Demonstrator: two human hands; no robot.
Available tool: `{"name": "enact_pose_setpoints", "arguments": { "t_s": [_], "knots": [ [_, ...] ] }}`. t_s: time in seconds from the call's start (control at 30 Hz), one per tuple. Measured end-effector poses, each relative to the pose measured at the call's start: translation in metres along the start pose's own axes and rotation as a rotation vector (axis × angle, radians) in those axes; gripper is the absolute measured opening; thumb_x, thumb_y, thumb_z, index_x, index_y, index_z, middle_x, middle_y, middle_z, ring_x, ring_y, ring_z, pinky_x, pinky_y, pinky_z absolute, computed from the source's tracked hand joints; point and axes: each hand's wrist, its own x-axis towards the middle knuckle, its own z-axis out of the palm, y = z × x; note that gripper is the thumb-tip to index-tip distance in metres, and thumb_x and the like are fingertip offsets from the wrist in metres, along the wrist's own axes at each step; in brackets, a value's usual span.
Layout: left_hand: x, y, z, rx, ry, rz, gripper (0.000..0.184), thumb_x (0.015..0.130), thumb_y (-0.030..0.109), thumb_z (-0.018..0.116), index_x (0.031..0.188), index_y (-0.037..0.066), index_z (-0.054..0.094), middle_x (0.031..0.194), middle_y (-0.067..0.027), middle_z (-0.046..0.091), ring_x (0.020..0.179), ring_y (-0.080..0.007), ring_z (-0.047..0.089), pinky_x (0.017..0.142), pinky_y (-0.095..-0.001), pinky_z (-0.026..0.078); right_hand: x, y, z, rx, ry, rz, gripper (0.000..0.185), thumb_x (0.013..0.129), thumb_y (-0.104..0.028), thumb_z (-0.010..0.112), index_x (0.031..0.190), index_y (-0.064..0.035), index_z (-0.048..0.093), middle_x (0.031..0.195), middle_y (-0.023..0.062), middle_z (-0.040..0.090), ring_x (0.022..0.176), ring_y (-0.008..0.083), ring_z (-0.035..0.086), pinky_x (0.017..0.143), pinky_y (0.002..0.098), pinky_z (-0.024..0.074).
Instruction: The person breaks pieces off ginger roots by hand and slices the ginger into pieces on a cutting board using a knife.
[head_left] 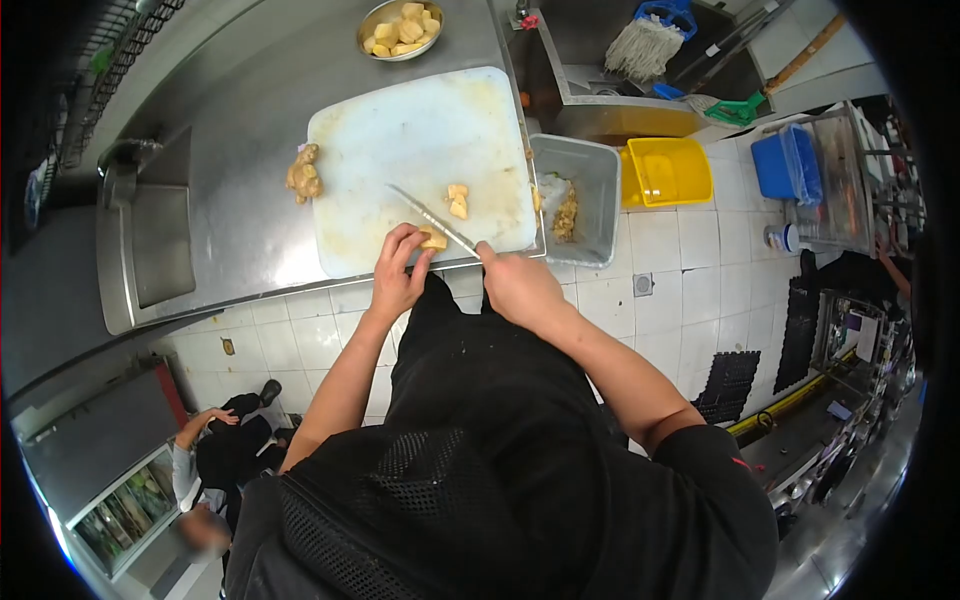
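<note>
Currently, the left hand point(400, 272) pinches one peeled yellow root piece point(434, 239) at the near edge of one white plastic board point(400, 135). The right hand point(520, 288) grips one knife with narrow metal blade point(433, 217). Two small peeled chunks point(458, 201) lie beyond the blade; one knobby brown root point(305, 174) sits beside the board's left edge.
</note>
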Motion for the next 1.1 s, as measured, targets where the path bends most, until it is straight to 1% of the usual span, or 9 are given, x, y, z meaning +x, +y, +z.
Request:
{"name": "enact_pose_setpoints", "arguments": {
  "t_s": [0.17,0.3,0.4,0.47,0.53,0.7,0.9,0.97,1.1],
  "knots": [
    [-0.003,-0.003,0.003,0.023,0.000,-0.010,0.025,0.088,0.003,0.070,0.113,0.002,0.065,0.117,-0.0173,0.060,0.107,-0.0373,0.062,0.089,-0.0420,0.052,-0.024,-0.016,0.001,-0.134,0.008,-0.072,0.039,0.090,-0.007,0.054,0.124,0.0118,0.054,0.081,0.0242,0.071,0.072,0.0363,0.074,0.062,0.0460,0.0593],
    [-0.002,0.000,0.001,0.022,0.009,-0.015,0.023,0.089,0.002,0.070,0.112,0.002,0.065,0.117,-0.0173,0.060,0.107,-0.0377,0.062,0.089,-0.0420,0.052,-0.025,-0.016,0.007,-0.140,0.026,-0.060,0.036,0.091,-0.007,0.053,0.121,0.0114,0.054,0.080,0.0244,0.071,0.072,0.0372,0.074,0.063,0.0471,0.0593],
    [-0.001,0.000,0.001,0.015,0.004,-0.005,0.024,0.089,0.002,0.070,0.112,0.002,0.064,0.117,-0.0166,0.060,0.106,-0.0368,0.062,0.089,-0.0414,0.052,0.007,-0.012,0.018,-0.080,0.081,-0.043,0.031,0.090,-0.006,0.054,0.117,0.0096,0.056,0.078,0.0254,0.070,0.072,0.0393,0.073,0.064,0.0488,0.0588],
    [0.000,0.000,0.000,0.006,-0.004,0.011,0.024,0.089,0.002,0.070,0.112,0.002,0.064,0.118,-0.0162,0.059,0.106,-0.0363,0.062,0.089,-0.0411,0.052,0.032,-0.006,0.015,0.003,0.017,-0.076,0.028,0.088,-0.003,0.054,0.113,0.0075,0.057,0.079,0.0261,0.070,0.074,0.0419,0.072,0.067,0.0510,0.0575],
    [0.000,-0.002,-0.002,-0.015,-0.037,-0.029,0.026,0.089,0.004,0.071,0.114,0.003,0.064,0.120,-0.0154,0.059,0.109,-0.0357,0.060,0.091,-0.0414,0.051,0.032,-0.005,0.003,0.025,0.018,-0.039,0.028,0.087,-0.002,0.054,0.113,0.0069,0.057,0.079,0.0261,0.070,0.076,0.0425,0.071,0.069,0.0516,0.0569],
    [-0.001,-0.005,0.000,0.023,-0.017,0.028,0.030,0.086,0.008,0.075,0.114,0.003,0.064,0.121,-0.0152,0.059,0.112,-0.0363,0.057,0.093,-0.0427,0.050,0.008,-0.004,-0.017,0.007,-0.035,0.016,0.030,0.084,-0.001,0.056,0.114,0.0060,0.057,0.080,0.0249,0.070,0.081,0.0423,0.072,0.072,0.0517,0.0559],
    [-0.006,-0.008,0.008,0.014,0.029,0.002,0.032,0.083,0.008,0.077,0.111,0.002,0.064,0.119,-0.0171,0.059,0.110,-0.0374,0.057,0.091,-0.0437,0.050,-0.015,-0.019,-0.015,-0.119,-0.080,-0.060,0.030,0.087,-0.005,0.055,0.113,0.0093,0.057,0.078,0.0246,0.070,0.072,0.0383,0.073,0.064,0.0487,0.0576],
    [-0.009,-0.012,0.009,0.005,0.024,-0.014,0.031,0.083,0.008,0.077,0.111,0.002,0.065,0.118,-0.0176,0.060,0.109,-0.0377,0.058,0.091,-0.0438,0.050,-0.018,-0.017,-0.010,-0.173,0.025,-0.119,0.028,0.088,-0.008,0.055,0.109,0.0107,0.058,0.074,0.0233,0.070,0.068,0.0355,0.073,0.060,0.0457,0.0582],
    [-0.007,-0.007,0.006,0.010,0.028,-0.004,0.030,0.083,0.006,0.076,0.111,0.002,0.065,0.116,-0.0175,0.061,0.108,-0.0382,0.059,0.090,-0.0435,0.051,-0.003,-0.019,-0.023,-0.161,0.007,-0.109,0.025,0.087,-0.008,0.055,0.103,0.0102,0.061,0.073,0.0228,0.070,0.069,0.0342,0.073,0.059,0.0434,0.0584]
  ]
}}
